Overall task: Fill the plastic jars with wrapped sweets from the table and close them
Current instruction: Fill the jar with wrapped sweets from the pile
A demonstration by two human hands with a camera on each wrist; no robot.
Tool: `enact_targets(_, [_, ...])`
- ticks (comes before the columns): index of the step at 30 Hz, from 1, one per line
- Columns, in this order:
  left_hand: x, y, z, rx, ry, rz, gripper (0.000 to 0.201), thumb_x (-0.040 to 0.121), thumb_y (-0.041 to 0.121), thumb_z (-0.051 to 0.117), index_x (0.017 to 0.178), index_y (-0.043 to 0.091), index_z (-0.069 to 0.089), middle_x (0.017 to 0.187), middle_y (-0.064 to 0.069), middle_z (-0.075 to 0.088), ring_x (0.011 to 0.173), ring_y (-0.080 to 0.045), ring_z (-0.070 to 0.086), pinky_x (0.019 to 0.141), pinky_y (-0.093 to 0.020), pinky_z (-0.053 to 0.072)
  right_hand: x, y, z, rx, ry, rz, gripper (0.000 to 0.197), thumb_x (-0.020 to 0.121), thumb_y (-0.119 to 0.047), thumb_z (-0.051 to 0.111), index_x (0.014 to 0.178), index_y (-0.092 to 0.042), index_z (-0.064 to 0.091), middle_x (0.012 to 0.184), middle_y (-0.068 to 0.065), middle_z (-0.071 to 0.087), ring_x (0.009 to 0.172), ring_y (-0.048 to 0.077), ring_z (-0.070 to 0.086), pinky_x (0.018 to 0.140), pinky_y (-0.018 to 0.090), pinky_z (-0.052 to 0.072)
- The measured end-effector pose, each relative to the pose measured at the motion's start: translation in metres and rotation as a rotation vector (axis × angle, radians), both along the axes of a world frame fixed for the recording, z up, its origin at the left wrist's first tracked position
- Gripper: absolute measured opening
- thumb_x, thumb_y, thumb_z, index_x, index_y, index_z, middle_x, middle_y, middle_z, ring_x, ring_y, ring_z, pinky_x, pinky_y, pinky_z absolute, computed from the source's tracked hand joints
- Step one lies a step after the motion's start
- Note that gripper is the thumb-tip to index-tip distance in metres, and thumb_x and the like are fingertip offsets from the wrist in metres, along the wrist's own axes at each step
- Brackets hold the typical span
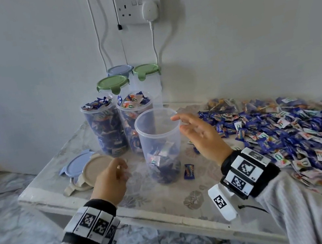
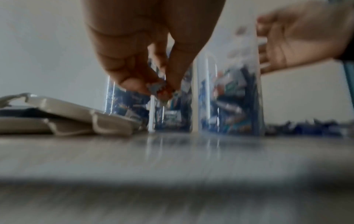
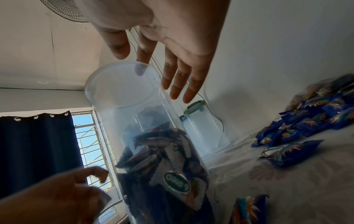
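Note:
A clear open jar (image 1: 160, 143) stands mid-table, its bottom third holding wrapped sweets. My right hand (image 1: 187, 125) hovers at the jar's right rim with its fingers spread and empty; in the right wrist view the fingertips (image 3: 175, 94) are just over the rim. My left hand (image 1: 121, 168) is low, left of the jar, and pinches one wrapped sweet (image 2: 162, 91) between thumb and fingertips. Two full lidless jars (image 1: 106, 129) stand behind. A large pile of blue and white sweets (image 1: 284, 128) covers the table's right side.
Three lidded jars (image 1: 112, 84) stand at the back by the wall. A blue lid (image 1: 75, 165) and a beige lid (image 1: 95, 170) lie loose at the left, near the table edge (image 1: 128, 211). One stray sweet (image 1: 189, 171) lies by the open jar's base.

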State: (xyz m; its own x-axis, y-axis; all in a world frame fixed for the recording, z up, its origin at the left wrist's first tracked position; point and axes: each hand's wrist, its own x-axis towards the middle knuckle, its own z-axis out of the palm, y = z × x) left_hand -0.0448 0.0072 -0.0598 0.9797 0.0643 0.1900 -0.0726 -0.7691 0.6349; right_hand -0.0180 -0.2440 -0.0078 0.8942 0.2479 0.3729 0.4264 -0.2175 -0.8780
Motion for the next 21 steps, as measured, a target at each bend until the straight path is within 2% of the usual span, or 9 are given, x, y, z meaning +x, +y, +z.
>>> enact_targets(2, [-0.002, -0.004, 0.019, -0.273, -0.167, 0.089, 0.026, 0.078, 0.009, 0.067, 0.082, 0.030, 0.053, 0.068, 0.003, 0.060, 0.063, -0.019, 0.058, 0.065, -0.022, 0.047, 0.001, 0.001, -0.001, 0.011, 0.001, -0.002, 0.027, 0.089, -0.035, 0.046, 0.114, -0.033, 0.057, 0.119, -0.020, 0.057, 0.095, -0.009, 0.056, 0.083, 0.011, 0.040])
enact_targets(4, [-0.006, -0.015, 0.049, -0.488, -0.362, 0.104, 0.021, 0.074, 0.019, 0.062, 0.073, 0.039, 0.056, 0.067, 0.009, 0.064, 0.066, -0.019, 0.064, 0.070, -0.026, 0.052, 0.000, 0.001, -0.003, 0.036, 0.002, -0.003, 0.027, 0.091, -0.033, 0.044, 0.115, -0.031, 0.057, 0.115, -0.023, 0.057, 0.093, -0.009, 0.054, 0.084, 0.014, 0.040])
enact_targets(8, [-0.002, -0.047, 0.097, -0.625, -0.585, -0.071, 0.026, 0.071, 0.004, 0.062, 0.073, 0.030, 0.061, 0.070, 0.015, 0.068, 0.067, -0.008, 0.066, 0.070, -0.020, 0.054, -0.002, 0.004, -0.006, 0.077, 0.026, -0.006, 0.032, 0.093, -0.033, 0.039, 0.119, -0.028, 0.057, 0.113, -0.037, 0.054, 0.112, -0.007, 0.049, 0.103, 0.029, 0.040])
enact_targets(10, [0.006, -0.060, 0.108, -0.579, -0.587, -0.119, 0.026, 0.071, 0.002, 0.066, 0.073, 0.028, 0.063, 0.073, 0.008, 0.069, 0.068, -0.014, 0.067, 0.071, -0.025, 0.055, -0.005, 0.004, -0.006, 0.081, 0.032, -0.009, 0.035, 0.093, -0.036, 0.038, 0.122, -0.027, 0.056, 0.113, -0.041, 0.053, 0.113, -0.008, 0.049, 0.103, 0.028, 0.040])
enact_targets(13, [0.019, -0.068, 0.107, -0.349, -0.466, -0.124, 0.024, 0.074, 0.000, 0.069, 0.069, 0.024, 0.067, 0.069, 0.014, 0.064, 0.060, 0.008, 0.056, 0.069, -0.010, 0.044, -0.007, 0.005, -0.004, 0.092, 0.043, -0.008, 0.039, 0.093, -0.038, 0.036, 0.126, -0.028, 0.054, 0.115, -0.044, 0.051, 0.119, -0.002, 0.048, 0.102, 0.023, 0.040])
enact_targets(14, [0.020, -0.069, 0.104, -0.276, -0.426, -0.121, 0.020, 0.075, 0.003, 0.068, 0.070, 0.022, 0.068, 0.070, 0.015, 0.064, 0.063, 0.009, 0.056, 0.072, -0.010, 0.044, -0.008, 0.005, -0.003, 0.095, 0.052, -0.006, 0.038, 0.094, -0.037, 0.036, 0.127, -0.029, 0.053, 0.115, -0.045, 0.051, 0.121, -0.002, 0.048, 0.102, 0.022, 0.039])
enact_targets(16, [0.022, -0.070, 0.095, -0.172, -0.445, -0.099, 0.014, 0.077, 0.010, 0.063, 0.076, 0.021, 0.071, 0.085, 0.006, 0.068, 0.088, -0.008, 0.062, 0.090, -0.024, 0.043, -0.012, 0.003, -0.001, 0.096, 0.076, -0.005, 0.033, 0.099, -0.032, 0.036, 0.129, -0.035, 0.050, 0.118, -0.042, 0.051, 0.123, 0.000, 0.048, 0.104, 0.021, 0.038])
enact_targets(18, [0.016, -0.073, 0.087, -0.095, -0.543, -0.004, 0.016, 0.078, 0.015, 0.057, 0.084, 0.018, 0.071, 0.101, 0.000, 0.064, 0.104, -0.026, 0.055, 0.095, -0.015, 0.028, -0.018, -0.001, 0.000, 0.096, 0.108, 0.001, 0.033, 0.103, -0.022, 0.035, 0.127, -0.041, 0.046, 0.124, -0.033, 0.051, 0.122, 0.001, 0.050, 0.103, 0.019, 0.038])
enact_targets(21, [-0.007, -0.094, 0.086, -0.111, -0.759, -0.061, 0.014, 0.080, 0.013, 0.054, 0.086, 0.012, 0.066, 0.099, 0.006, 0.053, 0.096, -0.015, 0.047, 0.089, -0.007, 0.026, -0.030, -0.018, 0.002, 0.056, 0.145, -0.017, 0.030, 0.100, -0.029, 0.037, 0.123, -0.046, 0.045, 0.125, -0.024, 0.051, 0.118, -0.006, 0.050, 0.101, 0.019, 0.042])
